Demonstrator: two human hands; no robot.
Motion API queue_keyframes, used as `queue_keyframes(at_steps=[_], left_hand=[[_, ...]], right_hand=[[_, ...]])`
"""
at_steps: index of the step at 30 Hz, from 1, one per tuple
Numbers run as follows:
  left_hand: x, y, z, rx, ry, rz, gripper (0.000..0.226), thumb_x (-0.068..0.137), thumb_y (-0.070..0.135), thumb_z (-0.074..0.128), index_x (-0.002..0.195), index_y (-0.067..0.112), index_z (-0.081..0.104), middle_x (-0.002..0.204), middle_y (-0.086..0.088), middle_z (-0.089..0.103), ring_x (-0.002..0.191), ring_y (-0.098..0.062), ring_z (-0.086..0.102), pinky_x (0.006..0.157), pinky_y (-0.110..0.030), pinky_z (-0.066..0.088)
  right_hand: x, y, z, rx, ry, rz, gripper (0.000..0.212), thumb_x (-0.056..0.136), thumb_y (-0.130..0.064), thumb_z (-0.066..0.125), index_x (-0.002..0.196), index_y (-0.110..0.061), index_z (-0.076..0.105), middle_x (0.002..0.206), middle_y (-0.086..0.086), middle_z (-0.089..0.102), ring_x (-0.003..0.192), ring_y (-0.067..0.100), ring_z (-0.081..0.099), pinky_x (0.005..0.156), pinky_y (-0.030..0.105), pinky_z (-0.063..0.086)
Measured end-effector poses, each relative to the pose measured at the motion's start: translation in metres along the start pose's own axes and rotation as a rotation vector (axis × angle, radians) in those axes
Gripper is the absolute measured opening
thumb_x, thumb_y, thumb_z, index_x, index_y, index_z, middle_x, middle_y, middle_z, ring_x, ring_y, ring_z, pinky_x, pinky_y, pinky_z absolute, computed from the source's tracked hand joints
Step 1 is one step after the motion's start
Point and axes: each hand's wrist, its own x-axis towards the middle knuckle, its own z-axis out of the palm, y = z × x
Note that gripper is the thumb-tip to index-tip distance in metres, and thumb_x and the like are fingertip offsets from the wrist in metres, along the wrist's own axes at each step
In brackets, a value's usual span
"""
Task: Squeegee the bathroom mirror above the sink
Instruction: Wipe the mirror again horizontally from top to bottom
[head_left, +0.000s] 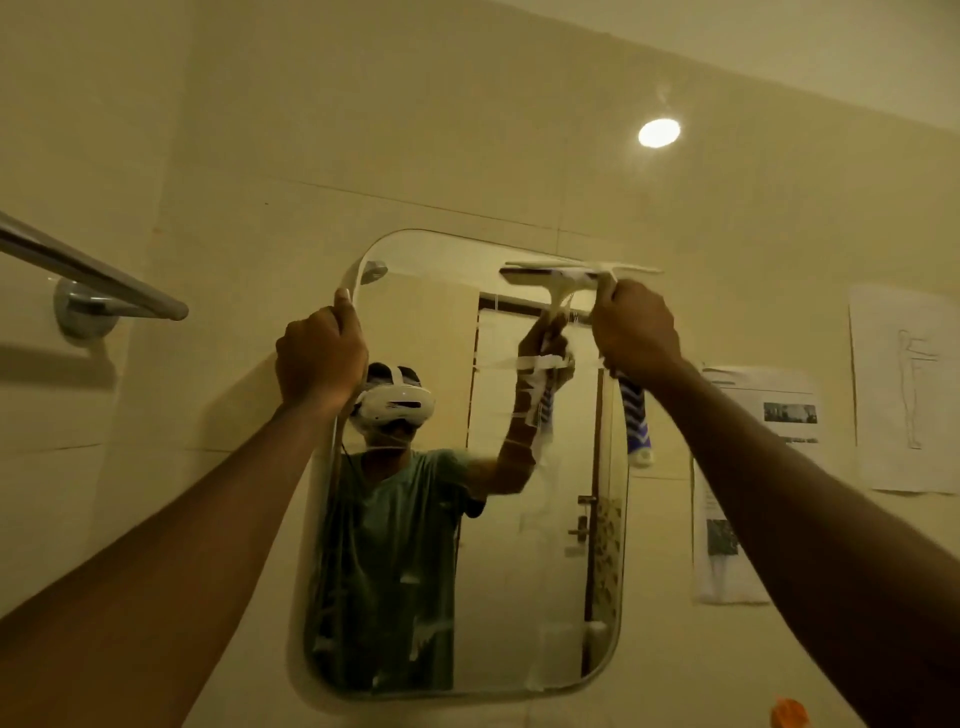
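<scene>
Head view: squeegee (575, 274), apparently at mirror (524, 582) top.

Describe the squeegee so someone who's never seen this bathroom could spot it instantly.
Find the rounded mirror on the tiled wall. At its top right edge sits the squeegee, a pale horizontal bar whose handle the right hand grips. It is the only tool on the glass; the left hand merely holds the mirror's left edge.

The right hand (636, 327) hides the squeegee (587, 270) handle; the paper (763, 410) print is illegible.
</scene>
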Motion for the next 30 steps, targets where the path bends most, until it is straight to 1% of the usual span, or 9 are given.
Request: queue_keyframes(at_steps=[4,7,11,13,16,18,22,26,30], left_hand=[[0.001,-0.001,-0.001,0.002,0.002,0.013,0.056,0.104,0.042,0.024,0.063,0.017,0.053,0.052,0.002,0.047,0.051,-0.023,0.053,0.05,-0.025,0.034],[0.001,-0.001,-0.001,-0.006,-0.018,-0.004,0.062,0.104,0.042,0.023,0.071,0.009,0.063,0.057,-0.001,0.051,0.055,-0.023,0.054,0.054,-0.027,0.037],[0.003,-0.001,-0.004,-0.025,-0.051,-0.005,0.061,0.104,0.04,0.025,0.075,0.005,0.066,0.052,0.005,0.043,0.05,-0.016,0.047,0.05,-0.025,0.031],[0.003,-0.001,-0.004,-0.026,-0.065,0.0,0.06,0.104,0.039,0.026,0.077,0.004,0.066,0.055,0.001,0.046,0.054,-0.019,0.05,0.054,-0.027,0.034],[0.004,-0.003,-0.004,-0.029,-0.067,0.004,0.055,0.103,0.035,0.029,0.079,0.002,0.066,0.059,-0.002,0.05,0.061,-0.025,0.056,0.059,-0.028,0.038],[0.004,-0.005,-0.003,-0.018,-0.057,0.014,0.053,0.102,0.033,0.029,0.08,0.002,0.066,0.063,-0.006,0.053,0.064,-0.028,0.058,0.063,-0.03,0.04],[0.002,-0.004,-0.003,-0.001,-0.043,0.02,0.049,0.101,0.033,0.031,0.073,0.007,0.063,0.054,0.002,0.045,0.06,-0.025,0.055,0.061,-0.029,0.037],[0.001,-0.001,-0.003,0.01,-0.051,0.001,0.049,0.101,0.031,0.033,0.074,0.004,0.064,0.051,0.005,0.041,0.051,-0.018,0.047,0.056,-0.026,0.034],[0.002,0.002,-0.007,0.019,-0.071,-0.027,0.049,0.101,0.032,0.033,0.081,0.002,0.067,0.054,0.003,0.043,0.056,-0.021,0.049,0.059,-0.028,0.035]], right_hand=[[-0.003,0.006,0.019,0.007,-0.04,0.014,0.035,0.102,-0.03,0.036,0.07,-0.023,0.05,0.064,0.0,0.058,0.053,0.016,0.059,0.045,0.024,0.043],[-0.059,0.022,0.036,0.149,-0.032,0.047,0.037,0.103,-0.039,0.032,0.077,-0.022,0.052,0.06,-0.004,0.058,0.044,0.007,0.059,0.036,0.017,0.042],[-0.151,0.048,0.048,0.193,-0.099,0.132,0.026,0.101,-0.039,0.04,0.086,-0.023,0.054,0.068,0.0,0.064,0.055,0.017,0.066,0.049,0.037,0.06],[-0.163,0.052,0.043,0.165,-0.124,0.153,0.035,0.103,-0.041,0.034,0.086,-0.019,0.056,0.066,0.0,0.062,0.053,0.011,0.063,0.048,0.029,0.057],[-0.116,0.033,0.029,0.194,-0.072,0.082,0.042,0.105,-0.036,0.032,0.073,-0.019,0.054,0.058,-0.003,0.054,0.04,0.003,0.05,0.037,0.015,0.041],[-0.065,0.009,0.021,0.17,-0.008,0.019,0.046,0.106,-0.034,0.03,0.068,-0.019,0.052,0.056,-0.002,0.051,0.041,0.005,0.045,0.04,0.021,0.041],[-0.008,-0.015,0.022,0.139,-0.006,0.004,0.046,0.106,-0.035,0.027,0.07,-0.018,0.051,0.061,0.002,0.057,0.05,0.014,0.056,0.053,0.033,0.052],[-0.055,0.012,0.047,0.179,-0.039,0.042,0.039,0.104,-0.041,0.029,0.086,-0.018,0.055,0.063,0.0,0.061,0.043,0.006,0.057,0.037,0.022,0.045],[-0.132,0.041,0.065,0.249,-0.078,0.081,0.039,0.1,-0.049,0.029,0.085,-0.023,0.053,0.061,-0.002,0.06,0.043,0.002,0.057,0.035,0.013,0.04]])
